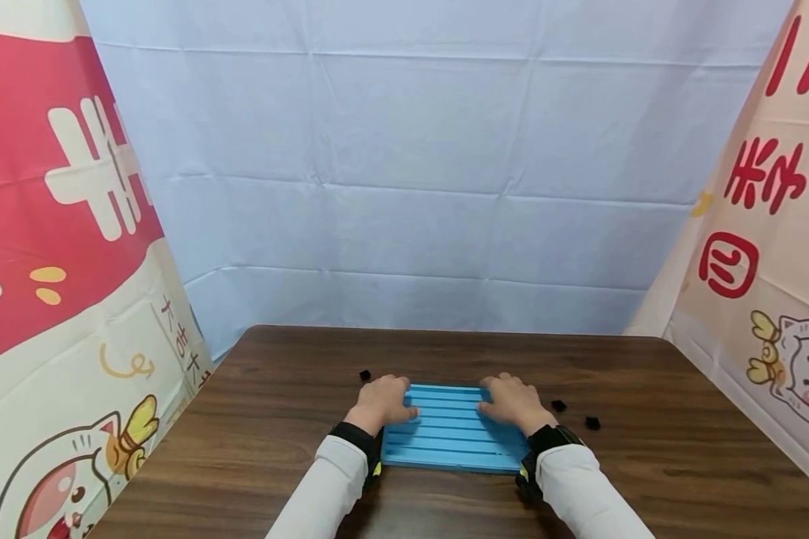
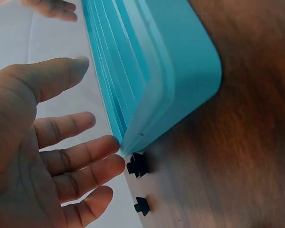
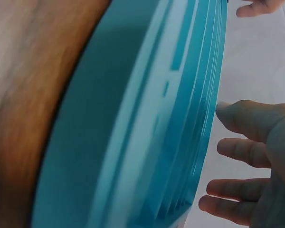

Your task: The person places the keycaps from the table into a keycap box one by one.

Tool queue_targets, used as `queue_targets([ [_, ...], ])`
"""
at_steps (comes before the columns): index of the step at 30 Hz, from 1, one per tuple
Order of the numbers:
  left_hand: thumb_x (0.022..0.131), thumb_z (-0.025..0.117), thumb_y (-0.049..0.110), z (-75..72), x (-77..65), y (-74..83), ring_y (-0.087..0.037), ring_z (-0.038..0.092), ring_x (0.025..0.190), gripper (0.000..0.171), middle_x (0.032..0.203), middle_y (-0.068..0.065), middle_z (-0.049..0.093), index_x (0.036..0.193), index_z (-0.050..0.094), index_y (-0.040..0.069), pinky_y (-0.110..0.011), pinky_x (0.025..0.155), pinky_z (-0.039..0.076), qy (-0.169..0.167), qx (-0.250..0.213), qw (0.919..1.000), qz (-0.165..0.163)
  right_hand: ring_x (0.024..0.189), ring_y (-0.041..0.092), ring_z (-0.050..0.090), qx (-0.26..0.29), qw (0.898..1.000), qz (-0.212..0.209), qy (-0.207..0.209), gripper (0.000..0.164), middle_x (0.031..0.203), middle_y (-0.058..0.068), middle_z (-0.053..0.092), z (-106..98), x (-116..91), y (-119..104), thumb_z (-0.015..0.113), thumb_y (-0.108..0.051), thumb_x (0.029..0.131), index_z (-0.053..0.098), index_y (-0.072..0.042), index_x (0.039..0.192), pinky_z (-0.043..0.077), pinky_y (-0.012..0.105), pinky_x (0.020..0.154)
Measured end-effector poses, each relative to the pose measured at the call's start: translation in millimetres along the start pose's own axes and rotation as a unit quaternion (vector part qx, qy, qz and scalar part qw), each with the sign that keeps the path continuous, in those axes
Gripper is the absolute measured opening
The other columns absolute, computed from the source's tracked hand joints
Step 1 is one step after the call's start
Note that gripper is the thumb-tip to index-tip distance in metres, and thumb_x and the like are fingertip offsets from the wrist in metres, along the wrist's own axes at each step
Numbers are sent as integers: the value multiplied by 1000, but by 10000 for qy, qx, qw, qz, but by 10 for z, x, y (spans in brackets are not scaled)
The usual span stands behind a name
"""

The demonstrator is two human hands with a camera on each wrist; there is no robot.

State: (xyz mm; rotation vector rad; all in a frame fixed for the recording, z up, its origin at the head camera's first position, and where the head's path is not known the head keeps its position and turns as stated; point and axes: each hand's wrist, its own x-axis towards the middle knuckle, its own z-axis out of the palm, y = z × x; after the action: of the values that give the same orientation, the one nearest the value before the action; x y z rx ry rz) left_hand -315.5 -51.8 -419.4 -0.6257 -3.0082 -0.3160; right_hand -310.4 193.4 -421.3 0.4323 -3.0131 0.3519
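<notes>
On the brown surface (image 1: 209,449): one blue board (image 1: 452,430) with long grooves, lying flat between left hand (image 1: 378,402) and right hand (image 1: 511,403). Three black bits (image 1: 559,406) in the head view, one just past the left hand, two to the right. Backs of both hands up, arms (image 1: 325,486) reaching forward, fingers (image 2: 85,152) spread apart; touching the board or not, cannot tell. Wide room on each side, far edge well past the board.
</notes>
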Motion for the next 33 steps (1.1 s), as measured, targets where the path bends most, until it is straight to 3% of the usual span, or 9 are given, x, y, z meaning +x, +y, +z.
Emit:
queue_targets([
  [7,84,69,36,14,-45,-29,-26,58,100,48,114,-10,60,122,59,7,-40,76,51,52,-280,9996,32,102,40,53,101,9999,23,-88,41,115,21,54,-48,-58,95,68,-23,86,59,-2,120,42,58,79],
  [15,82,72,29,-1,-102,-134,-28,60,93,45,108,-12,61,117,60,3,-40,72,51,63,-957,9954,7,101,41,53,-12,9999,59,-121,42,115,24,53,-103,-116,213,68,-21,86,58,0,121,44,57,76],
  [33,74,80,17,-5,-178,-182,-33,57,102,52,111,-17,59,116,59,-3,-42,79,50,-194,-1304,9905,-378,101,44,52,32,9996,234,-170,39,114,28,52,-200,-229,539,62,-10,87,55,7,121,45,57,74],
])
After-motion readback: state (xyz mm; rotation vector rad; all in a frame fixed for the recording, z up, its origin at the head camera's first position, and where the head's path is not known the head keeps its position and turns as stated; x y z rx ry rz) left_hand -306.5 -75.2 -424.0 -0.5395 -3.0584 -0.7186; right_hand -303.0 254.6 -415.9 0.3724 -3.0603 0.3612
